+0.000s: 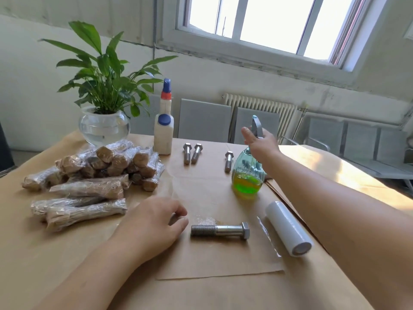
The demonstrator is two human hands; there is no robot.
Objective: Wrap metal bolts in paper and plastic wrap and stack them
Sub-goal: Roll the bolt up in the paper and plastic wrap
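- The right hand [260, 139] holds the spray bottle [247, 173] by its top.
- The left hand [154, 222] rests on the paper sheet [223, 260], fingers loosely bent, holding nothing.
- One bolt [220, 230] lies beside it, near the table's front edge.

At the far left corner of my table [33, 253] stands a leafy green plant [105, 70] in a round glass bowl [104, 128] holding clear water. Just right of it, near the far edge, is a white bottle [163, 133] with a blue cap, and a slimmer white spray bottle [166, 97] with a blue-and-red top rises right behind it. Toward the right side sits a clear teal spray bottle [247, 173] with green liquid pooled at its bottom and a grey trigger head. Beyond the table I see grey chairs [204, 120], a white ribbed radiator [259, 105] against the wall, and a bright window [268, 25] above.
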